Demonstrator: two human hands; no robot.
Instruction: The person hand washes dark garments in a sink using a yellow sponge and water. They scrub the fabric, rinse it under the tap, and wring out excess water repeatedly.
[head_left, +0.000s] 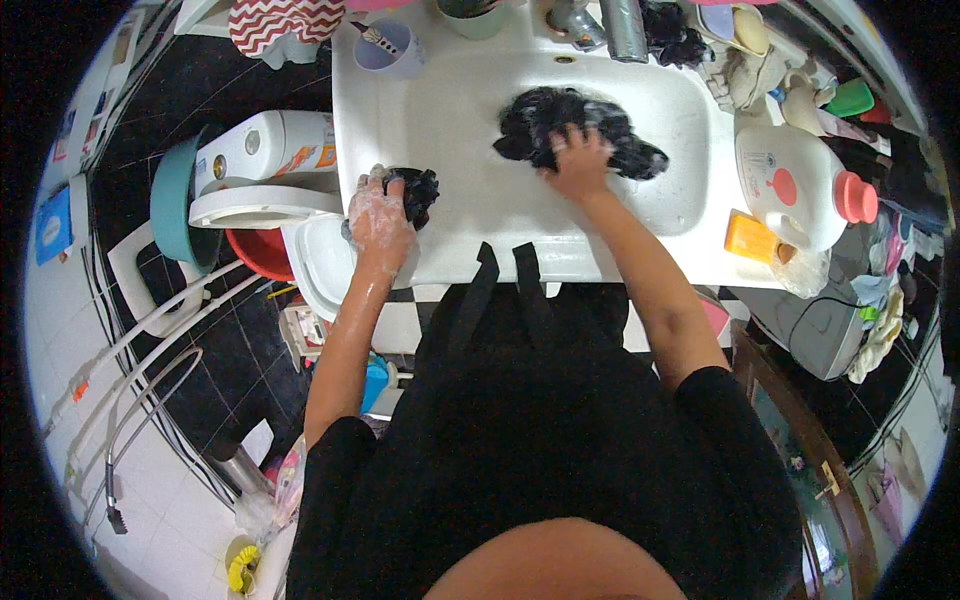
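Observation:
My left hand (381, 217), coated in white suds, rests on a small bunched black cloth (421, 196) at the left side of the white sink (465, 202). Some grey cloth or foam shows at that hand's edge. My right hand (581, 166) lies on a larger heap of wet black cloth (551, 112) in the basin, its fingers spread over the suds. Whether either hand grips its cloth is hard to see, since the fingertips are partly hidden.
A cup (390, 51) with a brush stands at the back left. The metal faucet (581, 26) is behind the basin. At the right edge are an orange soap bar (750, 237) and a large white jug (787, 180) with a pink cap. A white toilet (319, 262) adjoins the left.

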